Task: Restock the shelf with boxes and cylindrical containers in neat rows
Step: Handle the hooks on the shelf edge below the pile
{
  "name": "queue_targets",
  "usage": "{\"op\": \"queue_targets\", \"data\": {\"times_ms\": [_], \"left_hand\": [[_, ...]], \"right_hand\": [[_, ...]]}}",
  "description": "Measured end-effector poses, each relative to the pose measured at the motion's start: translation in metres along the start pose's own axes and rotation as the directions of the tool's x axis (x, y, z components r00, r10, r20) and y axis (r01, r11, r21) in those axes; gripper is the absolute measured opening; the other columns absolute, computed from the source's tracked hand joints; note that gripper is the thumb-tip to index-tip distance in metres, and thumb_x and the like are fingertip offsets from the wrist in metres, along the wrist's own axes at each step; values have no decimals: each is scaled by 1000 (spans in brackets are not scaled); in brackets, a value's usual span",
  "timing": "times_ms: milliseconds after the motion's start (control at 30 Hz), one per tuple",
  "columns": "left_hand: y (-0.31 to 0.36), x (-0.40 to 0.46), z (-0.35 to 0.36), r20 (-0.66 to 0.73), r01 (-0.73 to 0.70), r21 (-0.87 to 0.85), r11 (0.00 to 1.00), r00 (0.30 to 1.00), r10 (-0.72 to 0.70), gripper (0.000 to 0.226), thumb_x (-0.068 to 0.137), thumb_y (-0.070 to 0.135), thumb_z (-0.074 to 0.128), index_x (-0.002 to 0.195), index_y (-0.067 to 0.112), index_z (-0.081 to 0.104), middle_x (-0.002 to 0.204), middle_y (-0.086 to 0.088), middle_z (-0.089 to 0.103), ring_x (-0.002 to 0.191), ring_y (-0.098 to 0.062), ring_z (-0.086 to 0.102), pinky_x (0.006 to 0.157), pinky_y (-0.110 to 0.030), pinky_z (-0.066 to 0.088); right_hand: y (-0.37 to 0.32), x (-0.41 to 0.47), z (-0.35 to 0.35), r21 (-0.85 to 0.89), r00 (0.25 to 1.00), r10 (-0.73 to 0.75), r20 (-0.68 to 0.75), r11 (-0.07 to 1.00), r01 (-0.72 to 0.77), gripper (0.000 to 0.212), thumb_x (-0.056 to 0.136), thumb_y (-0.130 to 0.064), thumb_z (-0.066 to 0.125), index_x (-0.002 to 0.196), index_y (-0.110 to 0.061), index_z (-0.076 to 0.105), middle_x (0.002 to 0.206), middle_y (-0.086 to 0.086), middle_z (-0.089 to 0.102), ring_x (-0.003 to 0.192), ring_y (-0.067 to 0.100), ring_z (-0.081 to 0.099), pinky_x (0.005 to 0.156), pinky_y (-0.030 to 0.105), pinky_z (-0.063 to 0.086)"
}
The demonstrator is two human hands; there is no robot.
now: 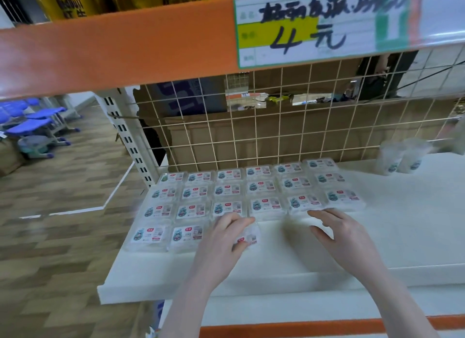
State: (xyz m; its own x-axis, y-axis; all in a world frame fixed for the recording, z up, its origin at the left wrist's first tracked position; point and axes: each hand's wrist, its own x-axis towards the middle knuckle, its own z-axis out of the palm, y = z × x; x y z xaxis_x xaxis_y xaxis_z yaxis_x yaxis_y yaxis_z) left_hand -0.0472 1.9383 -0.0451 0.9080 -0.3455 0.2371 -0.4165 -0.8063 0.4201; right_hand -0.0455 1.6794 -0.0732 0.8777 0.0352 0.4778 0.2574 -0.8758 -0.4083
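Several clear flat boxes with white labels [266, 204] lie in neat rows on the white shelf [289, 267]. My left hand [221, 239] grips one more clear box [247, 238] at the front of the third column, fingers curled over its top. My right hand [342, 232] hovers just right of it, fingers loosely spread, holding nothing, near the front row of boxes. Two clear cylindrical containers [400, 156] stand at the back right of the shelf by the wire grid.
A wire grid [276, 131] backs the shelf, with cardboard boxes behind it. An orange beam [113, 51] with a handwritten price sign [314, 28] runs overhead. Blue chairs [32, 126] stand on the wooden floor to the left.
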Motion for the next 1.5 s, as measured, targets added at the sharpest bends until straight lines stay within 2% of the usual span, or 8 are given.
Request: {"op": "queue_targets", "data": {"times_ms": [167,333,533,700,833,1000,1167,1500], "left_hand": [[-4,5,-3,0,16,-116,993,1000,-16,36,92,20,58,125,34,57,106,25,42,105,2,42,84,-2,27],[-4,6,-8,93,66,-207,976,995,-48,33,96,21,51,125,35,57,107,27,47,98,8,49,84,-4,34],[-3,7,-3,-21,-26,7,1000,999,26,36,99,20,43,133,30,51,125,16,48,119,-2,36,97,-16,29],[-9,2,10,-67,-131,100,986,988,138,28,88,23,52,111,22,68,107,11,62,102,-5,38,88,-32,47],[-14,-7,18,-86,-168,109,980,980,178,34,76,42,54,100,26,70,100,16,62,95,-2,44,84,-16,40],[-19,-8,22,-159,-212,159,964,958,237,33,67,21,66,100,27,70,101,15,65,95,-2,46,89,-18,34],[-28,-15,24,-193,-209,167,964,952,240,33,80,24,46,103,26,69,106,13,66,101,-3,48,91,-18,36],[-40,-14,27,-252,-159,133,978,949,188,29,82,24,46,105,30,62,107,12,64,101,-5,50,88,-21,39]], "right_hand": [[5,3,-1,2,1000,-8,-9,1000,8,32,70,-9,80,100,-17,72,88,-2,67,72,20,67,58,23,42],[9,5,-4,-5,1000,-7,-15,1000,7,28,72,-11,79,99,-16,72,89,-2,68,73,20,67,60,23,41],[10,4,-3,-21,998,-42,-50,999,41,30,66,-8,82,94,-16,72,83,-3,66,66,19,66,56,22,42],[10,1,-4,-9,998,-37,-58,999,36,30,67,-8,82,95,-15,72,82,-4,66,66,18,65,56,21,41],[9,0,-4,-14,998,-38,-57,999,37,31,65,-6,82,93,-15,73,81,-2,66,64,18,65,54,21,40],[6,-3,-2,-2,999,-28,-32,1000,27,29,67,-6,81,93,-15,73,82,-3,66,65,19,65,55,22,40],[4,-4,3,-5,999,-35,-17,999,35,29,66,-6,82,92,-15,73,80,-3,66,64,18,64,56,21,40],[2,-7,11,-21,1000,-27,-12,999,26,35,57,-1,86,88,-13,74,72,-5,64,53,12,58,54,14,35]]}}
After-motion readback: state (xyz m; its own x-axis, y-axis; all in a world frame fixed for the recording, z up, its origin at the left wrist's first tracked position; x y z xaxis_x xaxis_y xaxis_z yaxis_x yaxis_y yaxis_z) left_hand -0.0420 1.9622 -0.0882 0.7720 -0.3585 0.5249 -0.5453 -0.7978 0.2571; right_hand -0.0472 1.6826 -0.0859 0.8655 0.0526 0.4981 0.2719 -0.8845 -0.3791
